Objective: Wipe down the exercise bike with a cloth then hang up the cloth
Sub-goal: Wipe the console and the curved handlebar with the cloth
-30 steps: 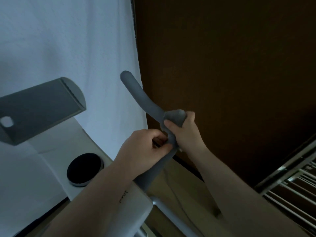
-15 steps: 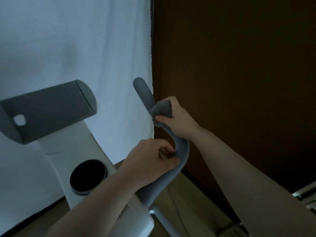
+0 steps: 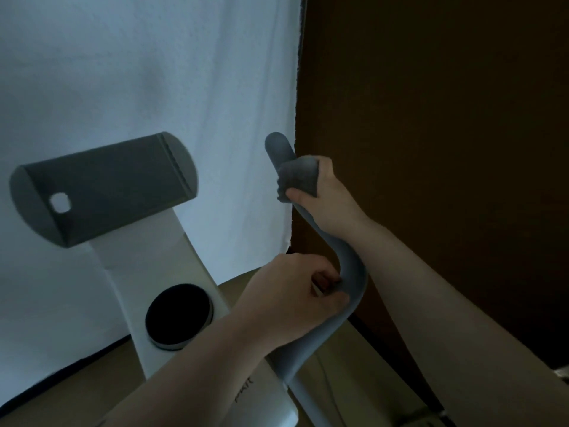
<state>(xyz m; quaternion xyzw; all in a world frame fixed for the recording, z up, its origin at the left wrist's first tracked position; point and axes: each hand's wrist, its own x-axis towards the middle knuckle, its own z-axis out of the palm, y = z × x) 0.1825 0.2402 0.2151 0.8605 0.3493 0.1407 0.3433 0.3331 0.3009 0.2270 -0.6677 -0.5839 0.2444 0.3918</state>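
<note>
Right hand (image 3: 326,198) with cloth (image 3: 297,178) slid up handlebar (image 3: 351,272) toward tip.

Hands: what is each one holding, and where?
Right hand grips the grey cloth wrapped round the handlebar near its tip; left hand grips the handlebar at its lower bend.

There is just one camera, worn on the person's head. It looks forward and down, very close to both arms, which reach in from the bottom edge. The curved grey handlebar (image 3: 351,272) sits near the middle, close to the lens. The bike's white post (image 3: 160,272) and grey holder (image 3: 104,186) stand at the left. Behind them hangs a white curtain (image 3: 138,72); a dark brown wall (image 3: 431,118) fills the right side. A wide lens bends the edges.
</note>
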